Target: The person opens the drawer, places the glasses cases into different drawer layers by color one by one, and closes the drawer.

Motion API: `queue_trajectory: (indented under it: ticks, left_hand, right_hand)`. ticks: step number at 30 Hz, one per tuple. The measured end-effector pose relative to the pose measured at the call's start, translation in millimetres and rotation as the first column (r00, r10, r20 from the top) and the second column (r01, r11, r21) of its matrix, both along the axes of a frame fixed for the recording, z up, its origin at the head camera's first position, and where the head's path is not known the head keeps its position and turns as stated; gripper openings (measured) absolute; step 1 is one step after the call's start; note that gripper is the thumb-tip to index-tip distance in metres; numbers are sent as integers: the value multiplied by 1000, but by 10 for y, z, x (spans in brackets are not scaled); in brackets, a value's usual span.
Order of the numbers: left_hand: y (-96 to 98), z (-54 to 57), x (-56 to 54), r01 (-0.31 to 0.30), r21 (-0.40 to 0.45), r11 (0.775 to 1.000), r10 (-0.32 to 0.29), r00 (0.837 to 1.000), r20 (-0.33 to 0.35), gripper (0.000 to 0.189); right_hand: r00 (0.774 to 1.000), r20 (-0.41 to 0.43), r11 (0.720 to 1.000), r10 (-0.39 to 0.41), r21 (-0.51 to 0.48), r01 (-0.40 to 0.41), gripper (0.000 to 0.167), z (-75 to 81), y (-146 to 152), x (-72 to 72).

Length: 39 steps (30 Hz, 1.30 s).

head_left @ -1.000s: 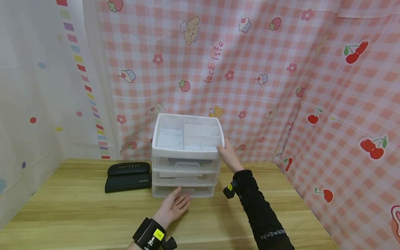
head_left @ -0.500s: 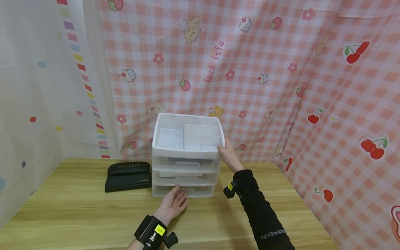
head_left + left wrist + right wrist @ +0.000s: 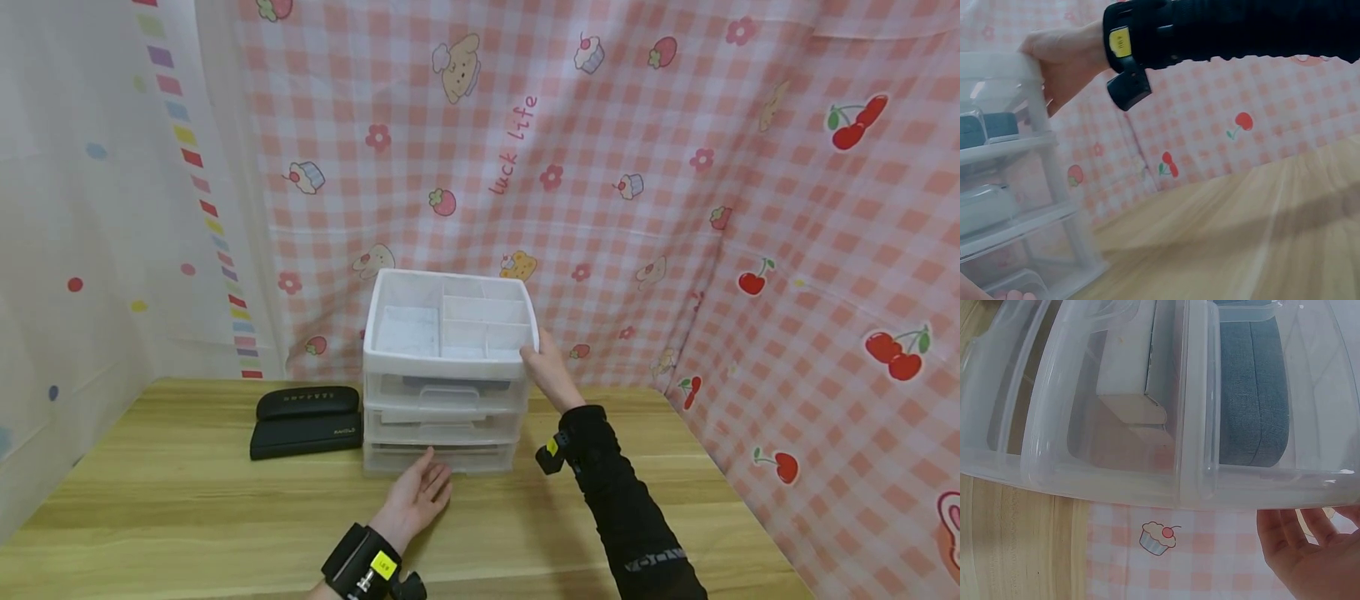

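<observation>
A white plastic drawer organizer [image 3: 442, 363] with clear drawers stands on the table. My left hand [image 3: 415, 498] is palm up at the bottom drawer [image 3: 487, 460], its curled fingers at the front handle [image 3: 1019, 281]; part of that grip is hidden. The bottom drawer stands out slightly. Higher up, my right hand [image 3: 552, 372] holds the organizer's right side near the top rim, thumb over the edge. In the right wrist view, its fingers [image 3: 1279, 540] lie against the side. A blue-grey fabric case [image 3: 1254, 394] sits in the top drawer and a white box [image 3: 1125, 369] in the middle one.
Left of the organizer, a black glasses case [image 3: 309, 402] and a flat black case or wallet [image 3: 306, 437] lie together on the wooden table [image 3: 187, 517]. A pink checked cloth [image 3: 465, 150] hangs behind and at the right. The organizer's open top tray [image 3: 408, 329] has divided compartments.
The bottom drawer has come out a little toward me, with my left hand at its handle. My right hand keeps its place on the organizer's side.
</observation>
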<state>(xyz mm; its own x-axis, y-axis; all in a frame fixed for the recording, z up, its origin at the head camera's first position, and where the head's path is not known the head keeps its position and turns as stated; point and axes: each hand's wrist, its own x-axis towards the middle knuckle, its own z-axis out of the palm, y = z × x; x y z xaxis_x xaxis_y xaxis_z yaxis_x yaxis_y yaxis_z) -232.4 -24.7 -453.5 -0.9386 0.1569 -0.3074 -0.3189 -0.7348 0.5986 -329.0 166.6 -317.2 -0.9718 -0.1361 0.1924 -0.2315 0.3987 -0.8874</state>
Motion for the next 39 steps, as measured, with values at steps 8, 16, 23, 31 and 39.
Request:
queue_trajectory:
  ticks: [8,16,23,31,39]
  left_hand:
    - [6,11,118,24,-54,998,-23,1000,10,71]
    - [-2,28,227,27,-50,998,-25,999,44,67]
    - [-3,18,343,35,-51,998,-33,999,42,61]
    - [13,24,473,51,-50,997,-49,998,45,65]
    - [7,15,557,42,-62,997,-39,998,40,60]
  right_hand:
    - [1000,11,1000,1,4,-1,54,-3,-2,12]
    - [1000,30,1000,5,7,-5,56,5,13,2]
    - [999,31,1000,14,0,-14,57,-1,10,4]
    - [999,28,1000,16,-5,-16,57,-15,9,-1]
    - [1000,21,1000,14,-3,-14,57,-14,8,2]
